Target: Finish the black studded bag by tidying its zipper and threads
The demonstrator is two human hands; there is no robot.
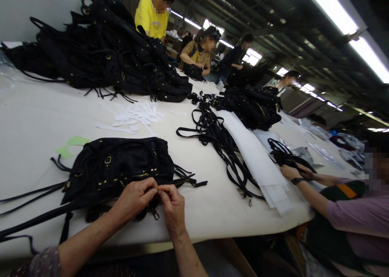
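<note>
A black handbag (pixel 115 167) with gold buckles and studs lies flat on the white table (pixel 39 119) just in front of me. Long black straps trail from it to the left and right. My left hand (pixel 135 198) and my right hand (pixel 173 206) meet at the bag's near edge. Both are closed in a pinch on a small part of the bag's strap or fitting, fingertips almost touching. What exactly they pinch is too small to make out.
A big heap of black bags (pixel 106 50) fills the far left. White paper pieces (pixel 133 117) and green tags (pixel 73 144) lie beyond my bag. Loose black straps (pixel 219 139) and white sheets (pixel 252 155) lie to the right. A co-worker's hands (pixel 296 172) work at the right; other people stand farther back.
</note>
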